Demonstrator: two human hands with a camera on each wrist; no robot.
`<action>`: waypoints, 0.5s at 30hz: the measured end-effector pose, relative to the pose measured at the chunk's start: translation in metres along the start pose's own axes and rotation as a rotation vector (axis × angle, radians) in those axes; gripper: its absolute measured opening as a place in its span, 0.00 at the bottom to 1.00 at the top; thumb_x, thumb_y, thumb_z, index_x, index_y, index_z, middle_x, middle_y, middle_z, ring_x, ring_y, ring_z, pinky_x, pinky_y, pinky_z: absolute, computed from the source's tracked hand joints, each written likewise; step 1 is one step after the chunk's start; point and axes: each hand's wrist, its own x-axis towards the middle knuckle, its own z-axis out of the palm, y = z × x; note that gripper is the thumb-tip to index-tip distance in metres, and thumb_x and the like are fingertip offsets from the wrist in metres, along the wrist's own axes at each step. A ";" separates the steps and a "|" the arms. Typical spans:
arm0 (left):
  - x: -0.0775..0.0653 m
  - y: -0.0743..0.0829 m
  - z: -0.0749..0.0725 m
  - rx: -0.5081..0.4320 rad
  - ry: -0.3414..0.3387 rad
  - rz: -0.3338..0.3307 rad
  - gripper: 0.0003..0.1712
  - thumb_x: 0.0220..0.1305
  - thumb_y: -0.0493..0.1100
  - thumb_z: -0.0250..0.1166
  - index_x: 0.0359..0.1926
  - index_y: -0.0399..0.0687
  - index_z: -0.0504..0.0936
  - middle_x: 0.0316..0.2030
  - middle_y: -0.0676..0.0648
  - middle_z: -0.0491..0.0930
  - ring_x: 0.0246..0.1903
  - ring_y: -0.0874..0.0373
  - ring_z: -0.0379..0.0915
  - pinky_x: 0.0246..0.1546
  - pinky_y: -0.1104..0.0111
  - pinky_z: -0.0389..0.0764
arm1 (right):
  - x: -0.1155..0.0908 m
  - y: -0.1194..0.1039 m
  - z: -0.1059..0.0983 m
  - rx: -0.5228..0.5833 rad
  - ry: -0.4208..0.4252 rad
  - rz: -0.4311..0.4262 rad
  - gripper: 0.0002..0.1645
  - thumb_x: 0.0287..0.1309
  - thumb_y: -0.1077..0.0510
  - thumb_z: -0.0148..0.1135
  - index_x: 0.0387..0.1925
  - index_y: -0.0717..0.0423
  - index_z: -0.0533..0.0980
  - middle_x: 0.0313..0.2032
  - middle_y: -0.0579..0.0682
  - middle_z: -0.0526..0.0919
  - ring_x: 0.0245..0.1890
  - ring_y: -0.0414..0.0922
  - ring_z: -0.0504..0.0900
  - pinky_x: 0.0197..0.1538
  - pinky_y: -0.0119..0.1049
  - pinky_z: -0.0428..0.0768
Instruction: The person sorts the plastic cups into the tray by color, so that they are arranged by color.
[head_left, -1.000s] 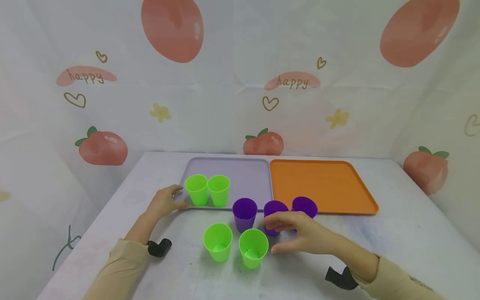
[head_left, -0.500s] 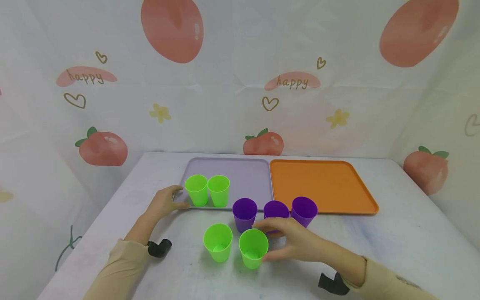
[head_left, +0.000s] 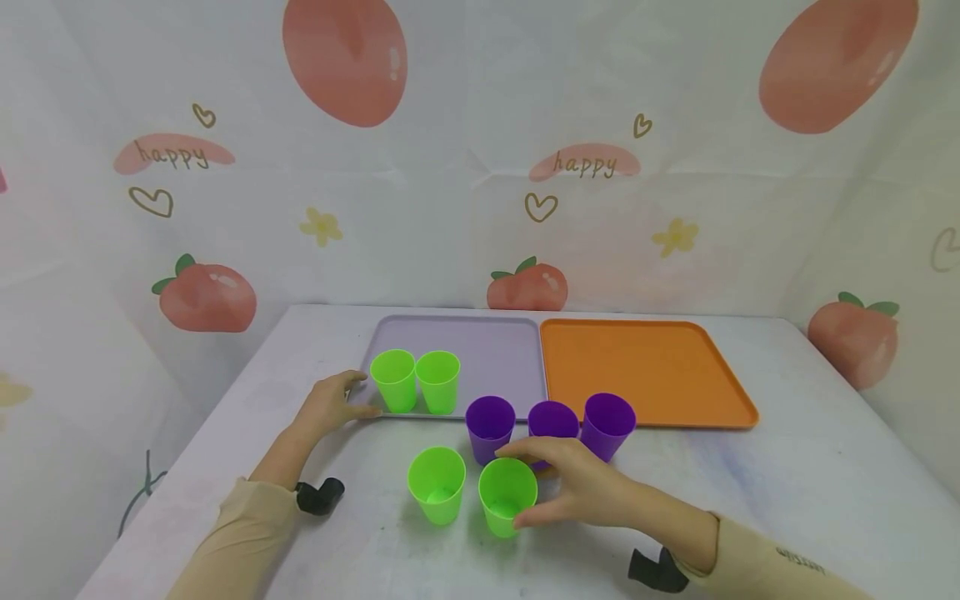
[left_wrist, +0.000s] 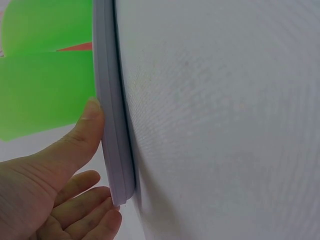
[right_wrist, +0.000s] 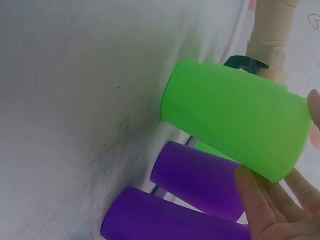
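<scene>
My left hand (head_left: 330, 404) holds the front left corner of the lavender tray (head_left: 495, 358), its thumb (left_wrist: 82, 130) against the rim (left_wrist: 111, 100). Two green cups stand upright on that tray; the left one (head_left: 393, 387) is nearest this hand. My right hand (head_left: 581, 487) is curled round a green cup (head_left: 501, 504) upright on the table, with fingers (right_wrist: 255, 192) on one side near its rim and the thumb on the other. Another green cup (head_left: 437, 492) stands to its left. Three purple cups stand just beyond, the middle one (head_left: 553, 419) partly hidden by my right hand.
An orange tray (head_left: 630, 367) lies to the right of the lavender one, edge to edge. The right purple cup (head_left: 609, 425) stands close before it. The left purple cup (head_left: 490, 429) stands by the lavender tray's front edge. A patterned cloth (head_left: 420, 233) hangs behind the table.
My right hand has moved left and toward me, from beside the purple cups to round the right green cup. My left hand and the cups stay where they were.
</scene>
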 end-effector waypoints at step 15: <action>0.001 0.000 -0.001 0.014 0.003 0.011 0.40 0.48 0.47 0.72 0.59 0.30 0.69 0.57 0.28 0.70 0.57 0.32 0.66 0.58 0.45 0.70 | 0.000 -0.001 -0.004 -0.017 0.005 -0.011 0.34 0.43 0.48 0.73 0.52 0.59 0.75 0.46 0.50 0.83 0.46 0.41 0.82 0.45 0.25 0.82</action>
